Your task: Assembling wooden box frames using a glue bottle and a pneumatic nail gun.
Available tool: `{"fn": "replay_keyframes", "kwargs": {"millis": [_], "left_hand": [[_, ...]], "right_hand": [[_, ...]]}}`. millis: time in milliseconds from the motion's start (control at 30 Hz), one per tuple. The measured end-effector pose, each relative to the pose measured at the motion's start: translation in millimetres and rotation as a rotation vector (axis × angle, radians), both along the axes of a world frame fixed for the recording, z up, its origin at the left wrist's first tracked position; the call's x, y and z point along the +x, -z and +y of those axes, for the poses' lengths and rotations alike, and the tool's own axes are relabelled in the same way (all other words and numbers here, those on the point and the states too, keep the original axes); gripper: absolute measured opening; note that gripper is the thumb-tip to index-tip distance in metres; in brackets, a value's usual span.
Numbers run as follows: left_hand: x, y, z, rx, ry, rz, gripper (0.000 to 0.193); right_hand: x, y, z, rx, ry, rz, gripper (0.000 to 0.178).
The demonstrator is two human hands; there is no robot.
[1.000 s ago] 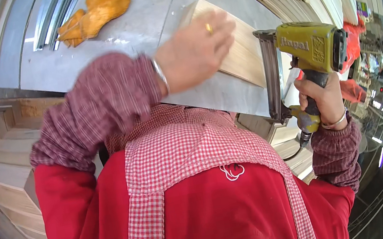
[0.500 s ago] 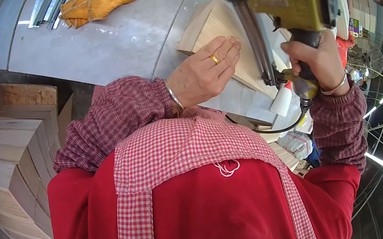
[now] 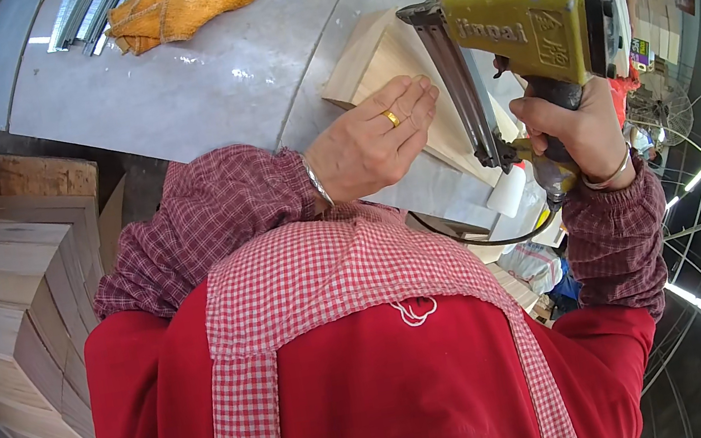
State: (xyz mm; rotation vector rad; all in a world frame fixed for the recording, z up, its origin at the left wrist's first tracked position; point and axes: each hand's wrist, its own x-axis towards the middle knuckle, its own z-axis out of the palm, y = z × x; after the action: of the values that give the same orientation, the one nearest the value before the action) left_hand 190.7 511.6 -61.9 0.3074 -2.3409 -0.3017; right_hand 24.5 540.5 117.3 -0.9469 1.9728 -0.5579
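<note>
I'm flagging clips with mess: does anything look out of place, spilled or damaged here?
Nothing is plainly spilled or damaged. The orange cloth lies crumpled beside the grey strips, which looks slightly untidy. Pale specks show on the table; whether residue or glare, I cannot tell.

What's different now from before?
The right hand moved the yellow-green metal nail gun leftward and away from the body; in view it overlaps more of the pale wooden piece. Nothing was let go. The left hand stays by the wood; the orange cloth bundle stays put.
</note>
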Motion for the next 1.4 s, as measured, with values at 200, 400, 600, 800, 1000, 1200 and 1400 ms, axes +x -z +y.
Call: {"fn": "replay_keyframes", "kwargs": {"millis": [200, 400, 600, 800, 1000, 1200, 1400], "left_hand": [[-1, 2, -1, 0.008, 0.008, 0.024, 0.027], [-2, 2, -6, 0.012, 0.015, 0.064, 0.024], [-1, 7, -11, 0.037, 0.009, 0.125, 0.022], [-4, 12, -9, 0.032, 0.019, 0.161, 0.021], [-1, 12, -12, 0.051, 0.055, 0.164, 0.020], [16, 11, -14, 0.034, 0.153, 0.135, 0.018], [20, 12, -14, 0.023, 0.117, 0.174, 0.016]], "right_hand": [[-1, -2, -3, 0.070, -0.024, 0.056, 0.031], [-4, -2, 2, 0.039, -0.177, 0.204, 0.018], [1, -3, -4, 0.108, -0.181, 0.109, 0.039], [0, -1, -5, 0.014, -0.410, 0.286, 0.037], [-12, 5, 4, -0.078, -0.559, 0.325, 0.038], [-26, 6, 14, -0.085, -0.760, 0.398, 0.041], [-17, 13, 1, -0.365, -1.139, 0.611, 0.029]]}}
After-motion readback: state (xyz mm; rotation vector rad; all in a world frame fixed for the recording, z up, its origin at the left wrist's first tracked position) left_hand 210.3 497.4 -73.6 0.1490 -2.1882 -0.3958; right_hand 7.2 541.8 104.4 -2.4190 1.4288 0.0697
